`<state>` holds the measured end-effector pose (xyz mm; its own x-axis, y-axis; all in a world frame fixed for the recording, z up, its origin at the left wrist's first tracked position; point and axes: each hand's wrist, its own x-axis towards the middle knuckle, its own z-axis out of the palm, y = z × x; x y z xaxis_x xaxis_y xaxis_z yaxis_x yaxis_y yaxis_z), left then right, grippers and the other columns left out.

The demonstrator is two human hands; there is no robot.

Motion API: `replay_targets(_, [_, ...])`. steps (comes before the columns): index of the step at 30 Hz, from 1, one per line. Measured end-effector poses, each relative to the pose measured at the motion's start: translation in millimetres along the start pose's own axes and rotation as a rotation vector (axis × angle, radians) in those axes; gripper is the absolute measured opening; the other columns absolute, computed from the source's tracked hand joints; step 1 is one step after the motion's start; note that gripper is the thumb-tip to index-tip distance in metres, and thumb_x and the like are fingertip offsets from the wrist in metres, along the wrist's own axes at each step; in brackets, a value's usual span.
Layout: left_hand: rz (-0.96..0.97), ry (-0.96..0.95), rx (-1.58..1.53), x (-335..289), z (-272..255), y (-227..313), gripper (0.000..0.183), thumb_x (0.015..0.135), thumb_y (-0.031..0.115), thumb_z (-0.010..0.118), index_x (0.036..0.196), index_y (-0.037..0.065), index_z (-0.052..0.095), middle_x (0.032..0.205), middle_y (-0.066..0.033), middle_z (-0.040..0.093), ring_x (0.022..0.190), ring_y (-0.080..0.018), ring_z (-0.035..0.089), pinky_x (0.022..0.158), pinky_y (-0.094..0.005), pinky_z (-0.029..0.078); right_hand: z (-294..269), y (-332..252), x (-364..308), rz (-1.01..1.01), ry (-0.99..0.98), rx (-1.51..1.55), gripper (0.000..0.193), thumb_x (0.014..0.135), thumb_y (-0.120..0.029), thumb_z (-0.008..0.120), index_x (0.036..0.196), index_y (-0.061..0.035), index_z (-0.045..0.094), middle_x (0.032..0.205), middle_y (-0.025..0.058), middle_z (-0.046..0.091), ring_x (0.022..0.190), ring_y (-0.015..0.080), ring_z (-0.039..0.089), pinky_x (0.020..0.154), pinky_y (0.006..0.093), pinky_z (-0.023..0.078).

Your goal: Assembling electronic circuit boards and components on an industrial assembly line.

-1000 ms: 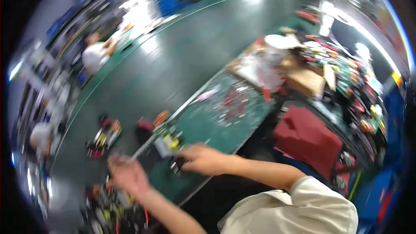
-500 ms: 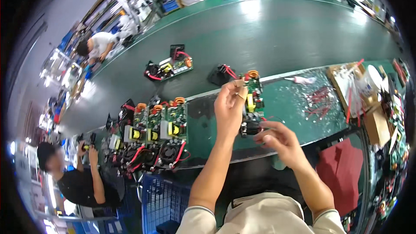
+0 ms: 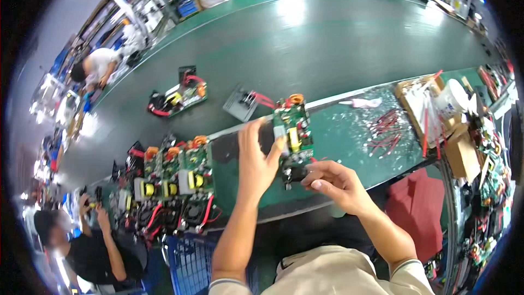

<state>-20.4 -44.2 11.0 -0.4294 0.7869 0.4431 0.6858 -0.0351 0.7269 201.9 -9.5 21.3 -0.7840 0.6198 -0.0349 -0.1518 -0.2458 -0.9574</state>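
Note:
A green circuit board (image 3: pixel 295 137) with a copper coil at its far end and a yellow transformer lies on the bench in front of me. My left hand (image 3: pixel 255 158) is at the board's left side, its thumb at the board's edge and its fingers apart. At the near end, my right hand (image 3: pixel 334 182) has thumb and fingers drawn together at a black part (image 3: pixel 295 173), whose kind I cannot tell. Red wires run from the board's far end to a black plate-like piece (image 3: pixel 240 104) on the dark surface beyond.
Several similar boards with fans (image 3: pixel 194 210) stand in a row at left. Another wired board (image 3: pixel 177 98) lies farther off. At right are loose red wires (image 3: pixel 385 130), a small tube (image 3: pixel 364 102) and a cardboard tray (image 3: pixel 412 104). A co-worker (image 3: pixel 82 246) sits at left.
My left hand has loosened from the board's upper part and shifted to its left side, fingers spreading. My right hand has closed in on the black part. The whole view has shifted.

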Motion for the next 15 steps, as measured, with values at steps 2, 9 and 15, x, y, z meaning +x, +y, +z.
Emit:
replay_targets(2, [0.075,-0.143,0.143,5,5,1,0.073,0.086,0.027,0.076,0.142,0.001,0.039,0.135,-0.0239,0.049,0.124,-0.0413,0.052,0.101,-0.047,0.047,-20,-2,0,-0.046,0.131,-0.135,0.036,0.097,-0.007,0.062,0.131,0.0029,0.055,0.111,0.0132,0.07,0.105,0.0187,0.066,0.093,0.0329,0.052])
replay_targets(9, [-0.218,-0.564,0.295,32,26,5,0.083,0.087,0.049,0.07,0.148,0.003,0.037,0.129,-0.0302,0.057,0.117,-0.047,0.058,0.097,-0.0491,0.049,-67,-11,58,-0.176,0.338,-0.708,0.029,0.094,-0.013,0.066,0.118,0.0021,0.063,0.094,0.015,0.072,0.084,0.0162,0.069,0.076,0.0319,0.054])
replay_targets(15, [-0.102,-0.418,0.279,22,37,-16,0.083,0.087,0.053,0.068,0.148,0.006,0.036,0.117,-0.0273,0.06,0.102,-0.0478,0.063,0.084,-0.0527,0.052,-63,-17,185,-0.355,0.206,-1.039,0.04,0.09,-0.019,0.07,0.123,0.0013,0.059,0.116,0.0203,0.066,0.097,0.0308,0.068,0.083,0.0401,0.055])
